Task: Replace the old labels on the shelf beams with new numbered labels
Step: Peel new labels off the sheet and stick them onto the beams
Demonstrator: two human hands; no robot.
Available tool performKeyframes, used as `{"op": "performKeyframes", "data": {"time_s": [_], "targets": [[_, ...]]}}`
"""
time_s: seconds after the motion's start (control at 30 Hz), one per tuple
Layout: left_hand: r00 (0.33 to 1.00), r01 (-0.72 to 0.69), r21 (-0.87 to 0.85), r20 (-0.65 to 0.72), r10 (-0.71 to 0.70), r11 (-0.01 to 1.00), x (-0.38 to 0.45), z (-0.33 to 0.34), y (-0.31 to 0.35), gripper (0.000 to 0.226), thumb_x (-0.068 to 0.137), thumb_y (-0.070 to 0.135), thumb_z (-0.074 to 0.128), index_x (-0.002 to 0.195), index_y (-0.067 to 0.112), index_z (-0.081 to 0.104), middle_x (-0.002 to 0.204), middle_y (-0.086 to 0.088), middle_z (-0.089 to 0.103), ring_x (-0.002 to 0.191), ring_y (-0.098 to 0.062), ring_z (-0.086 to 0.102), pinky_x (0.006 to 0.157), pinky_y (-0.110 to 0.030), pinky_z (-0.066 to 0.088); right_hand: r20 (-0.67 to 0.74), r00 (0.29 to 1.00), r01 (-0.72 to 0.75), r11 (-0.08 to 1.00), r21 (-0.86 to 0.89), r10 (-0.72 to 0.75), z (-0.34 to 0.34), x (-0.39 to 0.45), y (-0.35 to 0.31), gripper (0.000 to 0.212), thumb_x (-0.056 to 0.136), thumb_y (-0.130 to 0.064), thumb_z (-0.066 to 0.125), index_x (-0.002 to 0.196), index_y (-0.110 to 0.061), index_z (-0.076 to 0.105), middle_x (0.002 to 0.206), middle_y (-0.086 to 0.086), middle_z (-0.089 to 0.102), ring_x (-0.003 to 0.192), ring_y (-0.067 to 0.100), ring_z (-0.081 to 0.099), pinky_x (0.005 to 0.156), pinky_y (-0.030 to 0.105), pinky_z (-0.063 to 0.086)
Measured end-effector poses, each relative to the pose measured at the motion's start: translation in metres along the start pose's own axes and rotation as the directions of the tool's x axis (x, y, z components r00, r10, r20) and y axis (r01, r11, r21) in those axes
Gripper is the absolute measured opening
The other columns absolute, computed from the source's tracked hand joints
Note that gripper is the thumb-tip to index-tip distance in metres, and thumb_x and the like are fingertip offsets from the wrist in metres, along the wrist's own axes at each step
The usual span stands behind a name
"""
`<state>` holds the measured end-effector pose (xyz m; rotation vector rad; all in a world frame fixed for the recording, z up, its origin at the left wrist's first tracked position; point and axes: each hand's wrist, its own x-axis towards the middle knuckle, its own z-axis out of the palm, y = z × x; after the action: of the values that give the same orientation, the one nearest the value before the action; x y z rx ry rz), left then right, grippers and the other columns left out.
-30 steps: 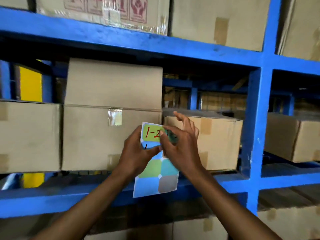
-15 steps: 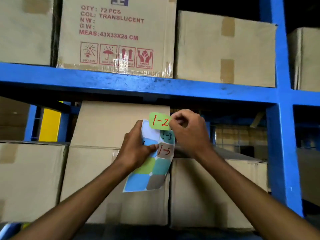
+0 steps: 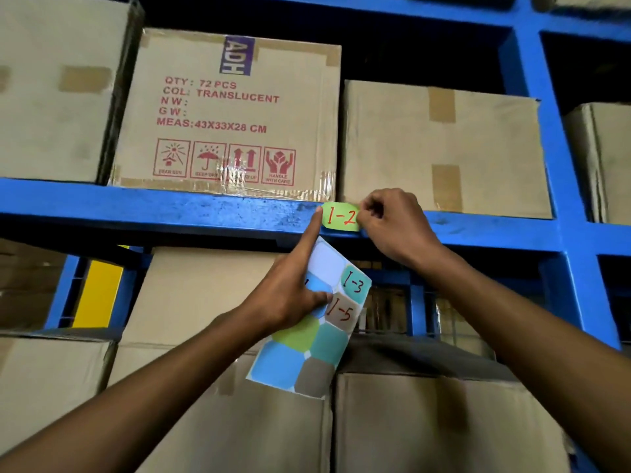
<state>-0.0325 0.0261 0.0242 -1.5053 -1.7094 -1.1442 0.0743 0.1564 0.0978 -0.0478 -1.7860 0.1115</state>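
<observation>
The right hand (image 3: 392,230) pinches the right end of the green 1-2 label (image 3: 339,217) against the blue beam (image 3: 170,208). The left hand (image 3: 290,295) grips the sticker sheet (image 3: 307,349), forefinger on the label's left edge. Uneven pressing could set it crooked or creased.

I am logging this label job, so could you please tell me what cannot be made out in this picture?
Head view only:
- The 1-2 label: right end hidden by the right hand.
- Sticker sheet: left column's writing covered by the left hand.
- Old labels on the beam: none visible.
</observation>
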Motion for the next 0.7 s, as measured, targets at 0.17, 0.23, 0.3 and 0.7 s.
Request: {"op": "performKeyframes", "data": {"time_s": [0.17, 0.23, 0.3, 0.7], "targets": [[0.997, 0.017, 0.174, 0.074, -0.031, 0.985, 0.011, -0.005, -0.003, 0.113, 0.078, 0.014, 0.072, 0.144, 0.043, -0.016, 0.117, -0.008, 0.054, 0.092, -0.019, 0.039, 0.07, -0.025, 0.032, -0.026, 1.0, 0.008, 0.999, -0.031, -0.009, 0.006, 0.0, 0.006, 0.016, 0.08, -0.017, 0.055, 0.08, -0.01, 0.069, 0.079, 0.008, 0.071, 0.08, 0.026, 0.063, 0.071, 0.044, 0.054], [0.994, 0.018, 0.216, 0.103, -0.041, 0.976, 0.016, -0.006, -0.003, 0.112, 0.078, 0.013, 0.071, 0.145, 0.042, -0.014, 0.131, -0.01, 0.051, 0.096, -0.02, 0.037, 0.077, -0.027, 0.032, -0.033, 0.999, 0.003, 0.999, -0.032, -0.004, 0.007, 0.0, 0.006, 0.017, 0.08, -0.016, 0.055, 0.08, -0.009, 0.07, 0.079, 0.008, 0.071, 0.08, 0.027, 0.063, 0.07, 0.044, 0.053], [0.989, 0.03, 0.241, 0.132, -0.064, 0.97, 0.019, -0.006, -0.003, 0.111, 0.078, 0.011, 0.07, 0.145, 0.043, -0.013, 0.13, -0.012, 0.051, 0.095, -0.022, 0.035, 0.074, -0.028, 0.031, -0.037, 0.999, 0.005, 0.999, -0.037, -0.006, 0.007, 0.0, 0.006, 0.018, 0.08, -0.017, 0.054, 0.08, -0.009, 0.07, 0.08, 0.008, 0.071, 0.08, 0.026, 0.062, 0.069, 0.042, 0.053], [0.982, 0.059, 0.259, 0.157, -0.103, 0.964, 0.02, -0.007, 0.0, 0.11, 0.079, 0.005, 0.068, 0.145, 0.043, -0.011, 0.088, -0.008, 0.049, 0.087, -0.029, 0.042, 0.073, -0.035, 0.041, 0.027, 0.999, -0.023, 1.0, 0.004, 0.023, 0.002, 0.005, 0.002, 0.016, 0.08, -0.022, 0.059, 0.079, -0.01, 0.069, 0.074, 0.001, 0.064, 0.079, 0.02, 0.063, 0.071, 0.038, 0.053]]}}
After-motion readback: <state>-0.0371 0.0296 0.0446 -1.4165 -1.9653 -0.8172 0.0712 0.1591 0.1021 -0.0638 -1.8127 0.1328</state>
